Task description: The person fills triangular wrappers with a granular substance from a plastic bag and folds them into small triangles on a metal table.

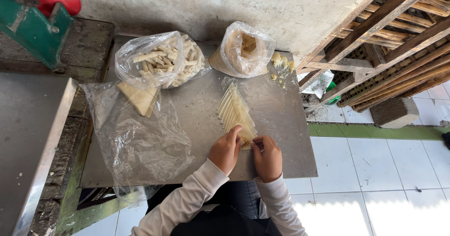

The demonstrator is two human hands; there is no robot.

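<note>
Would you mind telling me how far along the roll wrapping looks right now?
Done: a clear bag of finished rolls stands at the back of the metal tray. In hand: the left hand and right hand fold the nearest wrapper over filling. Left: a fanned row of triangular wrappers, a stack of wrappers, and a bag of filling.

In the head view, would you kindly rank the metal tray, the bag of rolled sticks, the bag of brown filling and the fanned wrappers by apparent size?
1. Metal tray.
2. Bag of rolled sticks.
3. Bag of brown filling.
4. Fanned wrappers, under both hands: left, right.
Ranks 3 and 4 look close.
</note>
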